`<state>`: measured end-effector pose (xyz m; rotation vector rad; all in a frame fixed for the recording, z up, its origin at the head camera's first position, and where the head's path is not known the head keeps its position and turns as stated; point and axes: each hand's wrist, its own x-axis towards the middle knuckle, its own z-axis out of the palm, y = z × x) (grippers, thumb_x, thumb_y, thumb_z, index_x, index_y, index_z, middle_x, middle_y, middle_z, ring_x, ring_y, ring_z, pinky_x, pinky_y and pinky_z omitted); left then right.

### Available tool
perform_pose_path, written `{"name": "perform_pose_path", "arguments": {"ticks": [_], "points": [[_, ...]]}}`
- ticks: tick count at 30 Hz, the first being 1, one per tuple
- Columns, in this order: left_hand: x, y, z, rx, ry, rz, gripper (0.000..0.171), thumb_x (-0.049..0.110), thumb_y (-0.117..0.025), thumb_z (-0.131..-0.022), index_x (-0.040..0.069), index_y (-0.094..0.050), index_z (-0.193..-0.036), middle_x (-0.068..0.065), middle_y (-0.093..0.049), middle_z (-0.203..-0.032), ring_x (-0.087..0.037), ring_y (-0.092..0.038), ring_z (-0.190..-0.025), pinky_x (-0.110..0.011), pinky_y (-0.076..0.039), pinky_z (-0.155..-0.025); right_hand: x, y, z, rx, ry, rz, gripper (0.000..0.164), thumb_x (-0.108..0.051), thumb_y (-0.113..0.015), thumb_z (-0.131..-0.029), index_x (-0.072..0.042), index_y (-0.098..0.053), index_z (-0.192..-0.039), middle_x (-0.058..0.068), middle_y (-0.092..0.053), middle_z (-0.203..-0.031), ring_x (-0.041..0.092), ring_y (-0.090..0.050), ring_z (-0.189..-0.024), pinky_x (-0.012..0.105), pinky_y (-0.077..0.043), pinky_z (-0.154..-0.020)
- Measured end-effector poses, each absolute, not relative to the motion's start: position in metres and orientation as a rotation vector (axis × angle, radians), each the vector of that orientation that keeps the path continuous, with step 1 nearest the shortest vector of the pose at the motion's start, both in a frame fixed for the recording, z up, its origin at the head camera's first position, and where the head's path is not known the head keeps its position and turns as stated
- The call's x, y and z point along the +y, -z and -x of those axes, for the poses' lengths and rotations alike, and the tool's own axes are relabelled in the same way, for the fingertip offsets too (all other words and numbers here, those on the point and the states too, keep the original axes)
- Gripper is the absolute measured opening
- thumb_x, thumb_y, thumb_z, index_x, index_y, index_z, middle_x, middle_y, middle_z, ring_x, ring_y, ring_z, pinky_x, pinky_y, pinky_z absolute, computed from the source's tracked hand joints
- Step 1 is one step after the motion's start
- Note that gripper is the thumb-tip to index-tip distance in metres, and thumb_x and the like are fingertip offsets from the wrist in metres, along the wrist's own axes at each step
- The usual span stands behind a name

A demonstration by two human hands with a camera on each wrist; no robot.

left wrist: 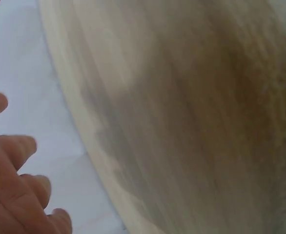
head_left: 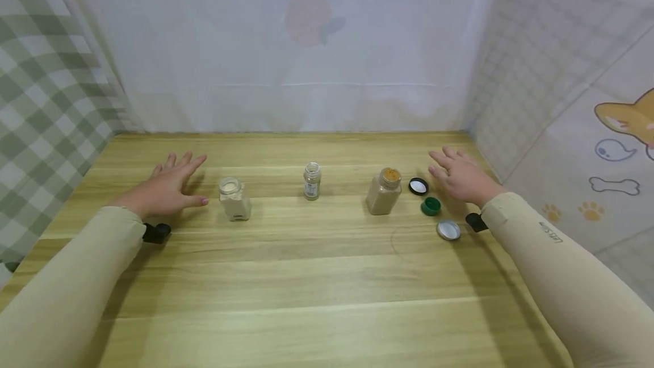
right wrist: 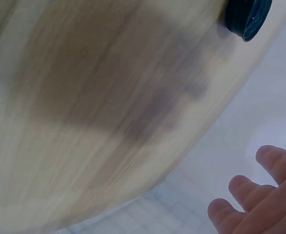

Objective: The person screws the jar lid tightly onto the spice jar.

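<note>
My left hand point(head_left: 171, 189) hovers over the left of the table, fingers spread, holding nothing. Just right of its thumb stands an uncapped square glass jar point(head_left: 235, 200) of pale powder. A small uncapped glass jar point(head_left: 312, 181) with a label is at the middle. Farther right, a larger open jar point(head_left: 383, 193) of tan powder has an orange-brown top. My right hand point(head_left: 465, 178) holds nothing, its fingers extended above the table. Beside it lie a black lid point(head_left: 418, 186) with a white lining, a green cap point(head_left: 431, 206) and a silver lid point(head_left: 448, 230). The right wrist view catches a dark cap point(right wrist: 248, 17).
All of this sits on a wood-grain table point(head_left: 317, 277). A white curtain point(head_left: 230, 61) hangs along the back edge. Checked cloth point(head_left: 46, 72) borders the left side, and a printed sheet point(head_left: 562, 146) with cartoon shapes borders the right.
</note>
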<state>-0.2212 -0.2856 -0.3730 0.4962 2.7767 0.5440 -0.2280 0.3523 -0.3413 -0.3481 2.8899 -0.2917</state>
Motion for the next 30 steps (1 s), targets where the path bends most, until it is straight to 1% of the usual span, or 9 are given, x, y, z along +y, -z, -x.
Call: {"name": "perform_pose_path", "arguments": {"ticks": [3,5,7,10,15,20,24,27,30], "points": [[-0.285,0.371,0.218,2.73,-0.614,-0.507,0.116,0.052,-0.082,-0.089,0.007,-0.012,-0.169,-0.039,0.003,-0.17,-0.067,0.013,-0.151,-0.083,0.005,-0.116,0.351,0.34,0.227,2.868,0.328,0.325,0.069,-0.046,-0.031,-0.116,0.001,-0.023,-0.166,0.041,-0.006,-0.168,0.068,-0.003,-0.152,0.074,-0.007,-0.123],[-0.282,0.371,0.215,2.702,-0.653,-0.52,0.117,0.051,-0.085,-0.086,0.007,-0.016,-0.169,-0.038,0.0,-0.17,-0.066,0.011,-0.152,-0.082,0.004,-0.117,0.351,0.34,0.227,2.858,0.343,0.316,0.069,-0.046,-0.031,-0.115,0.001,-0.022,-0.166,0.04,-0.006,-0.168,0.067,-0.003,-0.152,0.074,-0.006,-0.124],[-0.279,0.37,0.213,2.68,-0.67,-0.531,0.116,0.051,-0.086,-0.084,0.008,-0.019,-0.168,-0.037,-0.003,-0.171,-0.064,0.009,-0.154,-0.081,0.004,-0.118,0.351,0.341,0.226,2.845,0.36,0.31,0.07,-0.046,-0.032,-0.115,0.001,-0.021,-0.166,0.04,-0.006,-0.168,0.066,-0.004,-0.153,0.074,-0.008,-0.123],[-0.271,0.371,0.211,2.68,-0.661,-0.55,0.113,0.055,-0.085,-0.084,0.009,-0.024,-0.167,-0.034,-0.01,-0.172,-0.062,0.003,-0.156,-0.079,-0.001,-0.12,0.352,0.342,0.225,2.824,0.373,0.312,0.072,-0.047,-0.033,-0.115,0.002,-0.02,-0.166,0.04,-0.007,-0.168,0.064,-0.008,-0.153,0.074,-0.011,-0.123],[-0.257,0.371,0.208,2.685,-0.636,-0.565,0.109,0.063,-0.079,-0.087,0.014,-0.025,-0.168,-0.027,-0.014,-0.174,-0.058,-0.002,-0.158,-0.077,-0.005,-0.122,0.352,0.345,0.223,2.806,0.38,0.322,0.074,-0.047,-0.035,-0.115,0.004,-0.019,-0.166,0.039,-0.018,-0.167,0.06,-0.018,-0.153,0.071,-0.018,-0.123],[-0.241,0.365,0.203,2.68,-0.666,-0.587,0.106,0.064,-0.077,-0.088,0.016,-0.026,-0.168,-0.022,-0.015,-0.175,-0.056,-0.002,-0.159,-0.075,-0.006,-0.123,0.35,0.346,0.222,2.799,0.398,0.329,0.069,-0.041,-0.04,-0.115,0.005,-0.023,-0.164,0.036,-0.031,-0.163,0.059,-0.031,-0.149,0.07,-0.026,-0.121],[-0.236,0.364,0.201,2.673,-0.68,-0.582,0.105,0.062,-0.078,-0.089,0.017,-0.025,-0.168,-0.02,-0.015,-0.176,-0.055,-0.003,-0.16,-0.078,-0.01,-0.121,0.349,0.348,0.222,2.784,0.389,0.323,0.067,-0.042,-0.04,-0.115,0.003,-0.028,-0.164,0.035,-0.037,-0.161,0.058,-0.038,-0.146,0.071,-0.031,-0.118],[-0.234,0.366,0.2,2.663,-0.707,-0.562,0.106,0.062,-0.079,-0.088,0.019,-0.025,-0.168,-0.019,-0.014,-0.176,-0.054,-0.002,-0.16,-0.081,-0.011,-0.119,0.347,0.349,0.223,2.777,0.368,0.327,0.066,-0.042,-0.041,-0.115,0.001,-0.029,-0.164,0.034,-0.041,-0.159,0.057,-0.043,-0.143,0.071,-0.034,-0.116],[-0.234,0.37,0.2,2.655,-0.741,-0.556,0.107,0.064,-0.079,-0.087,0.02,-0.026,-0.168,-0.018,-0.013,-0.177,-0.053,-0.001,-0.16,-0.081,-0.011,-0.118,0.347,0.35,0.225,2.777,0.336,0.332,0.066,-0.042,-0.043,-0.114,0.001,-0.031,-0.163,0.034,-0.047,-0.154,0.057,-0.048,-0.139,0.071,-0.037,-0.114]]}}
